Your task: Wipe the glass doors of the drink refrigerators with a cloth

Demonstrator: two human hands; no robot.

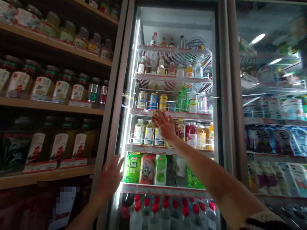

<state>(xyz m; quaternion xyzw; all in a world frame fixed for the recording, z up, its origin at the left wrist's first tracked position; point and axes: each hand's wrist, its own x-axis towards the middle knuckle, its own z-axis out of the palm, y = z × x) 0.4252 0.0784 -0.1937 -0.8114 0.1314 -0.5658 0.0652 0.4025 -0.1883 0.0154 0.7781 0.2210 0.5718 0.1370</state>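
Note:
My right hand is stretched up to the glass door of a lit drinks cooler, at the height of the cans and bottles in the middle. Its fingers press on a crumpled brownish cloth, which appears to lie against the glass. Lower down, my left hand is open beside the door's metal frame, fingers spread and empty. Whether it touches the frame or the glass I cannot tell. Behind the right forearm, part of the bottles and cartons inside is hidden.
Wooden shelves with rows of bottles stand on the left. Another glass-door cooler with drinks is on the right. Red-capped bottles fill the bottom of the middle cooler. A blurred, bright screen-like patch shows at the lower left.

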